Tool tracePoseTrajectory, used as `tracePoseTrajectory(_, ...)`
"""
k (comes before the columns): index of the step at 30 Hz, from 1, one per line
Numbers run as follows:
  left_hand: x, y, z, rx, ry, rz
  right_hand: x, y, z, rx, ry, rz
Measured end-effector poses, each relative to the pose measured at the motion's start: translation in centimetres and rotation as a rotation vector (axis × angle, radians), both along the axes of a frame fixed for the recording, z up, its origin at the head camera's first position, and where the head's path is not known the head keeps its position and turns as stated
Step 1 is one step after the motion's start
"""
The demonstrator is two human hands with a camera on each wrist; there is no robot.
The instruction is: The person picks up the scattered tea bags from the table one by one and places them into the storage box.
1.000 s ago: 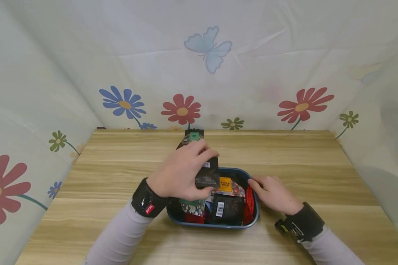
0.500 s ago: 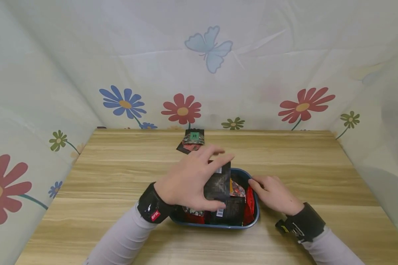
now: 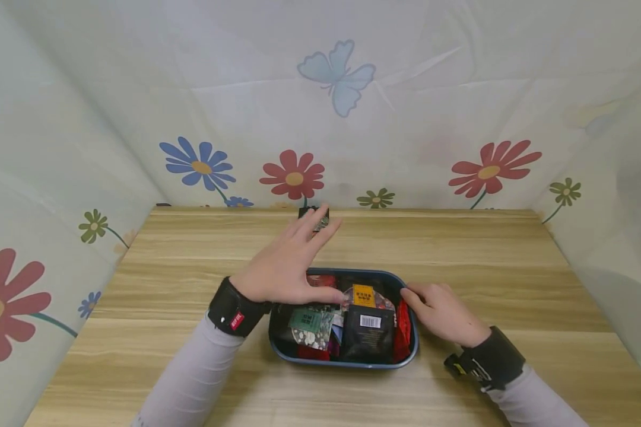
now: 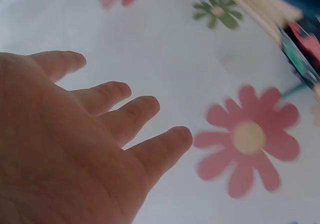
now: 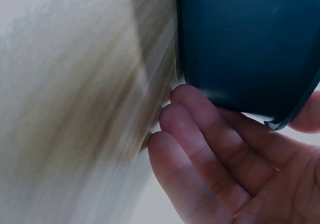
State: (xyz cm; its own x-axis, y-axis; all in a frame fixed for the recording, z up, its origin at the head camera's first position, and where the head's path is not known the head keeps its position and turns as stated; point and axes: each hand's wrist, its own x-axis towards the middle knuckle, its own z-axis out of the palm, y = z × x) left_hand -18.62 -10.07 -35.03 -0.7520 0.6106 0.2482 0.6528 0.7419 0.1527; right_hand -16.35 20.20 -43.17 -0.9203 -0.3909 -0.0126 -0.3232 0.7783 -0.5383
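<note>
My left hand (image 3: 285, 267) reaches over the left back part of a blue plastic bin (image 3: 347, 366), its fingers spread and holding nothing. In the left wrist view the fingers of the left hand (image 4: 70, 144) stand apart. The bin holds several small packets: a black pouch (image 3: 371, 341) with a barcode at the front, an orange-labelled packet (image 3: 363, 295) behind it and a green-labelled packet (image 3: 311, 326) at left. My right hand (image 3: 446, 311) grips the bin's right end, thumb at the rim and fingers against the outer wall (image 5: 250, 39).
On the wooden table (image 3: 486, 249), near its back edge, lies a small pile of dark packets (image 3: 321, 220), partly hidden behind the left fingers. A white curtain (image 3: 416, 118) printed with flowers hangs behind the table and along both sides.
The left hand carried a black pouch rightward over the bin and let it go at the front right. It has since moved back left and away, fingers spread. The right hand has stayed put.
</note>
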Motion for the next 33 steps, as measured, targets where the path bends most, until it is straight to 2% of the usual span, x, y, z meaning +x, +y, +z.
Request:
tracePoseTrajectory(5, -2.4, -2.3, -0.8, 0.025, -0.085, 0.087, -0.1, 0.0, -0.2, 0.012, 0.031, -0.004)
tracePoseTrajectory(13, -5.8, -4.9, -4.1, -0.015, -0.135, 0.250, 0.0, 0.0, -0.3, 0.023, 0.026, -0.013)
tracePoseTrajectory(18, -7.0, -5.7, -6.1, -0.050, -0.157, 0.276, 0.1, -0.2, -0.2, 0.028, 0.020, -0.019)
tracePoseTrajectory(23, -8.3, -6.1, -7.5, -0.076, -0.161, 0.253, 0.0, -0.4, -0.2, 0.033, 0.033, -0.005)
tracePoseTrajectory(29, -11.4, -5.5, -8.7, -0.168, -0.074, 0.118, 0.1, -0.4, -0.2, 0.029, 0.033, -0.017)
tracePoseTrajectory(33, -13.1, -4.2, -9.1, -0.195, -0.079, 0.063, 0.1, -0.4, -0.2, 0.040, 0.035, -0.025)
